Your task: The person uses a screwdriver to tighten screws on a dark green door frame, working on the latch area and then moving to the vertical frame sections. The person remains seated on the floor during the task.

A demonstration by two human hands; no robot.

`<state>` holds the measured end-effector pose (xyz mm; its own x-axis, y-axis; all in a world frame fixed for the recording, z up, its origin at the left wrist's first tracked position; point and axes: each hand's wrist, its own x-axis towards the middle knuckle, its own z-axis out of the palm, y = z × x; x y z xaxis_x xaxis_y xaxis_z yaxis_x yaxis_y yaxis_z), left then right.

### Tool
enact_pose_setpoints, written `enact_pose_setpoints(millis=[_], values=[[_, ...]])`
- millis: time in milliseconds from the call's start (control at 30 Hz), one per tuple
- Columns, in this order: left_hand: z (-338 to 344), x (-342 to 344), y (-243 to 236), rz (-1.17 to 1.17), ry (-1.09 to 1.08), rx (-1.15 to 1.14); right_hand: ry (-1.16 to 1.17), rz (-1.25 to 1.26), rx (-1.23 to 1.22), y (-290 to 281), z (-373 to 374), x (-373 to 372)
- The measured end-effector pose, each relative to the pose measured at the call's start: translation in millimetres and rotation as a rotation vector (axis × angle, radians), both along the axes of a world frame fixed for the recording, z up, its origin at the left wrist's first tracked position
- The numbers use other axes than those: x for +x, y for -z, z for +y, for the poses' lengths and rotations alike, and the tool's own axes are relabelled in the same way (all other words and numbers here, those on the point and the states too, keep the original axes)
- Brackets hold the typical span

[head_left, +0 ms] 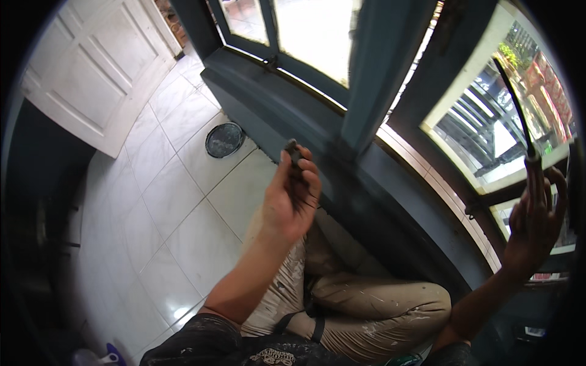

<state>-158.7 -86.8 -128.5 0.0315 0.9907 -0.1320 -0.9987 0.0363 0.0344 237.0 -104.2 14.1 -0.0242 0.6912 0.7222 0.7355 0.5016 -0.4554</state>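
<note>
My left hand (pixel 293 195) is raised in front of me, its fingers closed on a small dark object (pixel 293 152) that pokes out above the fingertips; what kind of object it is I cannot tell. My right hand (pixel 537 219) is lifted at the far right by the window pane (pixel 488 122), pinching the lower end of a long thin dark strip (pixel 516 104) that curves up across the glass. My paint-spattered beige trousers (pixel 348 305) show below, legs folded on the floor.
A round dark lid (pixel 224 139) lies on the white tiled floor (pixel 177 201) near the dark blue-grey window frame (pixel 366 79). A white panelled door (pixel 97 67) stands at upper left. A plastic object with a purple part (pixel 101 355) sits at the bottom left.
</note>
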Motion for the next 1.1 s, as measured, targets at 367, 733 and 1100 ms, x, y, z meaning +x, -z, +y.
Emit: enact_pose_setpoints(millis=[367,733,1100], values=[[89,-185,257,1.989,0.233,-0.334,-0.048,0.369,-0.296,43,-62,-44],[27,-134,155,2.138,-0.218,-0.106,-0.123,1.456,-0.43,108,-111,-111],[-58,35,26,1.782,-0.086,0.618,-0.517,1.442,-0.443,92,-117,-141]])
